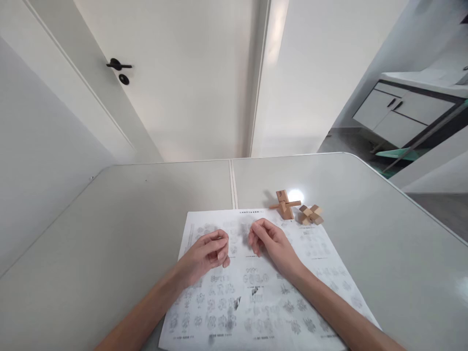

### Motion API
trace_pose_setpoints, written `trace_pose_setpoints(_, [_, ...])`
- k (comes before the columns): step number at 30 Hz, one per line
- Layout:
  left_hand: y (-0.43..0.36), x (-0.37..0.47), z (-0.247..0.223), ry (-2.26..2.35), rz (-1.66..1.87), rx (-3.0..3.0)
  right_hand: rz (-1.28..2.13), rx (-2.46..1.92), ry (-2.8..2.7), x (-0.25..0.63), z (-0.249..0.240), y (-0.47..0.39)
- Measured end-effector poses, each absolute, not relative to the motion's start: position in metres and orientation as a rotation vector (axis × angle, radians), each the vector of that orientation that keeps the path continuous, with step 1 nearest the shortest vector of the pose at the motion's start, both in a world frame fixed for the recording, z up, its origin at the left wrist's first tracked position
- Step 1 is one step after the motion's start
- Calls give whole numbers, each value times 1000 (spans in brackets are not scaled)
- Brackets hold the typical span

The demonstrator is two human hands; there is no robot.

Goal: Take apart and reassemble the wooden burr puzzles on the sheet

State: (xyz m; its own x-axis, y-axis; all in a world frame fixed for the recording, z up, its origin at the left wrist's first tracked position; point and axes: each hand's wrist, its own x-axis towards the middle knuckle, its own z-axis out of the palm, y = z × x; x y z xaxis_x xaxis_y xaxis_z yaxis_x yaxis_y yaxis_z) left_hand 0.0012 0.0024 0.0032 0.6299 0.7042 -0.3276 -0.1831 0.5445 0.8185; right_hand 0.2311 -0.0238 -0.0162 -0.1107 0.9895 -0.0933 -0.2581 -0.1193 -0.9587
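A large white printed sheet (263, 307) covered in rows of small diagrams lies on the table under both my hands. My left hand (210, 251) rests over its left part, fingers curled in loosely, and nothing shows in them. To the right, my right hand (267, 239) is curled too, thumb against the fingers, with no object visible in it. Just beyond my right hand stands a wooden interlocking puzzle of crossed sticks (283, 204), one flat piece bearing a dark mark. Beside it, at the sheet's upper right corner, sits a smaller star-shaped wooden burr puzzle (310, 214).
The grey table (109, 234) has a seam (233, 183) down its far half and a rounded far right corner. Past its far edge is a white door (183, 87) with a black handle (119, 64). A white cabinet (405, 109) stands at the far right.
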Motion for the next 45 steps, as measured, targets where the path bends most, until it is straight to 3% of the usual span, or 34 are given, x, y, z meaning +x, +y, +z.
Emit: trace_pose_setpoints(45, [2,3,6,705,586,846,1482,-1058,-1030,230,-18,-23])
